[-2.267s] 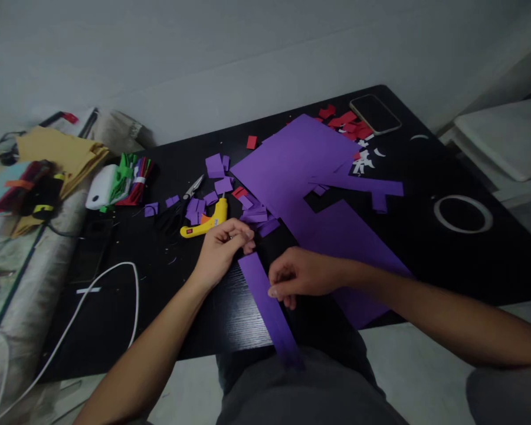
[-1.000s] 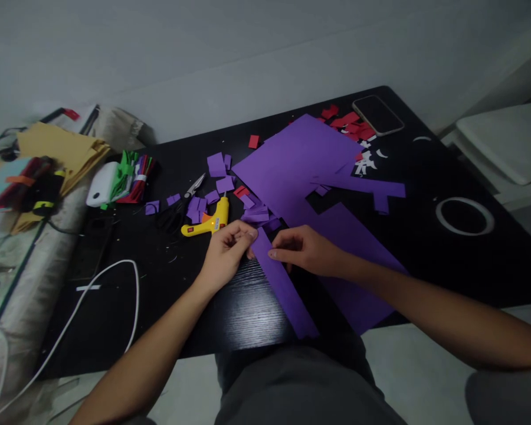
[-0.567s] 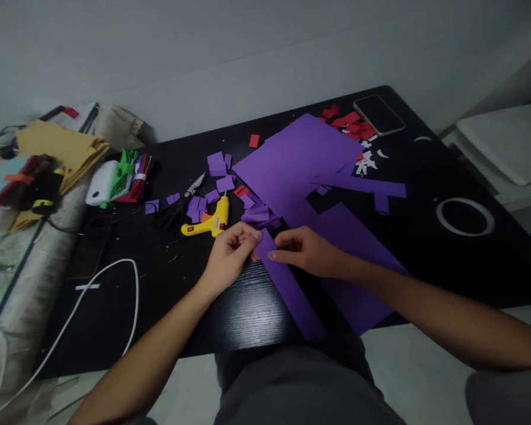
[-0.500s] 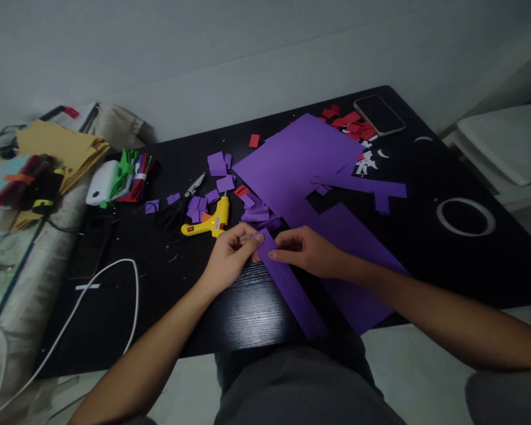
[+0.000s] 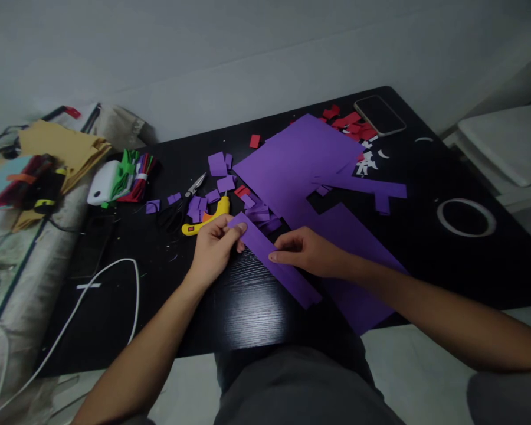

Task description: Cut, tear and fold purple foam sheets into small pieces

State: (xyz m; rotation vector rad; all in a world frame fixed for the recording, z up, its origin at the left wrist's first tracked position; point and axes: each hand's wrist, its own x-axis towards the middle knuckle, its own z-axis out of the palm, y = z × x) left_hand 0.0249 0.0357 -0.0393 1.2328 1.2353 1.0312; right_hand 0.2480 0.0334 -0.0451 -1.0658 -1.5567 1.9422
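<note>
A long purple paper strip [image 5: 287, 276] lies slanted over the near middle of the black table [image 5: 230, 313]. My left hand [image 5: 212, 248] pinches its far end, fingers closed on it. My right hand [image 5: 307, 254] grips the strip's middle, fingers curled over its edge. Just behind my left hand lies a yellow glue gun [image 5: 203, 219], with scissors [image 5: 179, 206] to its left. Small purple squares [image 5: 216, 165] are scattered around them.
A large cut purple sheet [image 5: 310, 171] covers the table's middle. Red scraps [image 5: 347, 121] and a phone [image 5: 379, 115] lie far right, a white ring [image 5: 466, 216] at right. A white cable [image 5: 115, 277] and a pile of craft supplies [image 5: 124, 177] sit left.
The strip has slid up the table and to the left; its near end no longer hangs over the edge. My left hand drew its far end leftward toward the glue gun.
</note>
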